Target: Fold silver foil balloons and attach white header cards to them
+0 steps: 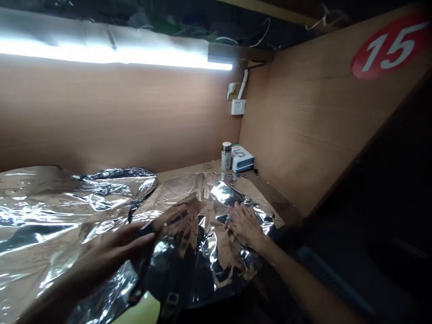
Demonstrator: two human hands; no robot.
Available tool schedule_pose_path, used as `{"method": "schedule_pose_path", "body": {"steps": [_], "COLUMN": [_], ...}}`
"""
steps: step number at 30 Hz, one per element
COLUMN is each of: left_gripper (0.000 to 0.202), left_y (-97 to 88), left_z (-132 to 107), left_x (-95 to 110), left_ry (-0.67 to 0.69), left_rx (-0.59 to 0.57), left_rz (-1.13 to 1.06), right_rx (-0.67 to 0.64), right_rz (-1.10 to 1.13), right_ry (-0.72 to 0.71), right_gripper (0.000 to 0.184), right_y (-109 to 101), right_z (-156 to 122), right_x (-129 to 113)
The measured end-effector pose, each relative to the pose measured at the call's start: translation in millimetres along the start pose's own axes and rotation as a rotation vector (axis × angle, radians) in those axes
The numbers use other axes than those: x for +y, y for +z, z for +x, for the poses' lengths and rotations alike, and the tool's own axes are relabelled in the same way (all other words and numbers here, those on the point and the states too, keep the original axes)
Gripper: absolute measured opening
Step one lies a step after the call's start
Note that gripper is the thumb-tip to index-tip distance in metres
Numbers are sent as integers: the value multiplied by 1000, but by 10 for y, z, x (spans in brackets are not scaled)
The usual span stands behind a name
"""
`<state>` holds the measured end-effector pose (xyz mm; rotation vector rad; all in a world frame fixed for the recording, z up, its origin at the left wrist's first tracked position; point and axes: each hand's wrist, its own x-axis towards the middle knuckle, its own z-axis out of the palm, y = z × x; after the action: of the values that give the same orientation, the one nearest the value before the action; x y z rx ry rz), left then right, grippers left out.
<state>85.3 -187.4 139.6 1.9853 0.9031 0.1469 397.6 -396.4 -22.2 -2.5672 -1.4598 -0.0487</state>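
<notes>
Pressing down on a crumpled sheet of aluminium foil, the right hand lies flat at centre right, its fingers spread and pinching nothing. The left hand reaches in from the lower left above the foil, its fingers stretched toward the right hand; it is too blurred to tell whether it pinches a fold. The foil spreads across the lower left of the frame and over a wooden desk, bunched into creases around the hands. At lower centre, a dark strap with a small buckle shows near the foil's edge. In the far corner of the desk, a bottle with a metal cap stands just beside a stack of boxes. Above them, a white wall socket sits on the wood panel, a bright strip light runs along the upper left, and a red oval marked 15 shows at upper right.
</notes>
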Motion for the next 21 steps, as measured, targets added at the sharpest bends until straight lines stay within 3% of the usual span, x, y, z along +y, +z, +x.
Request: {"method": "schedule_pose_path", "body": {"steps": [2,4,7,9,11,13,15,18,21], "left_gripper": [75,64,63,67,65,57,48,40,42], "left_y": [442,973,1609,1806,1823,1714,1542,1283,1129], "left_z": [-39,2,144,240,325,416,538,791,1084], "left_x": [365,573,551,382,176,-7,-142,-244,-213], "left_ry": [172,404,490,495,528,563,590,693,806], "left_rx": [-300,-486,-564,-550,-518,-445,-351,-297,-231], "left_rz": [-103,30,439,559,515,377,248,256,387], "right_rx": [47,109,212,251,199,58,28,67,-3], "right_rz": [110,241,331,366,405,343,226,139,224], "right_ry": [3,14,89,44,-193,-524,-696,-621,-530], "right_gripper": [64,59,55,57,68,98,97,83,102], "right_y": [5,-71,-343,-537,-630,-571,-395,-135,-121], "right_z": [33,74,8,-209,-545,-900,-1156,-1255,-1169], "right_x": [67,198,382,363,181,-95,-341,-462,-320]}}
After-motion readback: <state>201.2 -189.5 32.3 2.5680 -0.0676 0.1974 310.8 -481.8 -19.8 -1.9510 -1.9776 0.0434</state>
